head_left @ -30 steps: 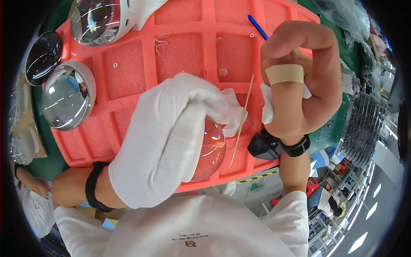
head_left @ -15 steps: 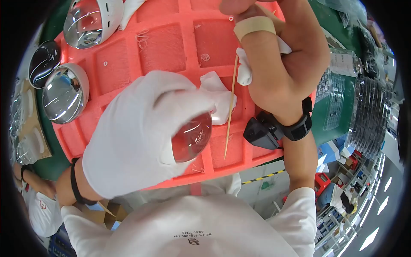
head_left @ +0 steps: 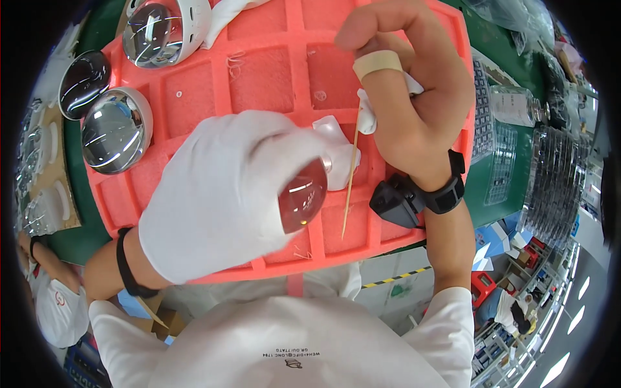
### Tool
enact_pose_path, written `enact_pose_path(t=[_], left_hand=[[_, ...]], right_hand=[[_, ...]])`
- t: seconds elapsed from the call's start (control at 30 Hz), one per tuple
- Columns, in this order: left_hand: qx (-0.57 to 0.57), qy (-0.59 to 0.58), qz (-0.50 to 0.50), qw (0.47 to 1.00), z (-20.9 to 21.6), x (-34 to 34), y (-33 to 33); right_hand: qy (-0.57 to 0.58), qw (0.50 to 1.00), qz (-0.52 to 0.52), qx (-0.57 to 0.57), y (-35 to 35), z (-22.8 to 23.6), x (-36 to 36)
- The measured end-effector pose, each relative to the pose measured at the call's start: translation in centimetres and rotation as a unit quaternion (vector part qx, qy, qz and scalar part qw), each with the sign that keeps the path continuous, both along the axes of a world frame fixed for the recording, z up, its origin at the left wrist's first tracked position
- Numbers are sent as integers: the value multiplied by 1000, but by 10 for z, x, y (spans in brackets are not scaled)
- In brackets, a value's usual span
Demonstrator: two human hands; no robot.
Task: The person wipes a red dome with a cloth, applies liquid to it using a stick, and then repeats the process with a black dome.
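Observation:
In a white glove, my left hand [head_left: 220, 187] curls around a clear rounded dome [head_left: 305, 197], whose curved side shows past my fingers. My bare right hand [head_left: 420, 97] has pale tape round one finger and is closed on a white cloth [head_left: 367, 119], bits of which stick out on both sides. From beside that cloth a thin wooden stick [head_left: 350, 184] runs toward me; whether my fingers hold it is hidden. Between the two hands lies a white crumpled piece [head_left: 341, 165] on the red tray [head_left: 301, 84].
Several dome-fronted white housings [head_left: 193, 32] and a dark dome [head_left: 84, 84] sit at the tray's left. Small rings and thread scraps lie in the compartments. To the right are stacked clear plastic trays [head_left: 550, 181] and a clear bottle [head_left: 514, 105] on the green table [head_left: 482, 200].
My left hand has shifted a little right and the dome has turned in it. My right hand has moved slightly left and toward me. The whole view has shifted, with the tray further right.

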State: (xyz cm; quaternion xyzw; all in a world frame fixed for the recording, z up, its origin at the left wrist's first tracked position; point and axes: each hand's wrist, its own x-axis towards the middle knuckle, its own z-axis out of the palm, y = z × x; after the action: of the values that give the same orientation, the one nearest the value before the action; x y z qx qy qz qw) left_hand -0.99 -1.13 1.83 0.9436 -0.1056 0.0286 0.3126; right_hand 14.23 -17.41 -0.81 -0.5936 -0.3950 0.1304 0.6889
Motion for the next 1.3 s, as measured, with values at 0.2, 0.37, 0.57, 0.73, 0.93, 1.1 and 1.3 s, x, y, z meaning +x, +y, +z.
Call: enact_pose_path(t=[0.2,0.37,0.57,0.73,0.93,1.1,1.3], left_hand=[[-90,70,-56,992,-1,6,16],[-78,81,-88,990,1,9,14],[-50,41,-64,996,-11,3,14],[-121,24,-41,991,-19,2,14],[-117,87,-127,981,-32,8,13],[-116,152,-73,979,-16,13,15],[-131,100,-93,982,-18,9,17]], right_hand=[[-110,992,10,-61,-1,-1,4],[-143,984,-10,-105,0,6,0],[-363,924,53,-106,14,15,-17],[-395,908,20,-135,21,8,-18],[-356,929,60,-78,22,11,-36],[-409,910,34,-50,26,2,-22],[-363,930,53,-23,32,-3,-26]])
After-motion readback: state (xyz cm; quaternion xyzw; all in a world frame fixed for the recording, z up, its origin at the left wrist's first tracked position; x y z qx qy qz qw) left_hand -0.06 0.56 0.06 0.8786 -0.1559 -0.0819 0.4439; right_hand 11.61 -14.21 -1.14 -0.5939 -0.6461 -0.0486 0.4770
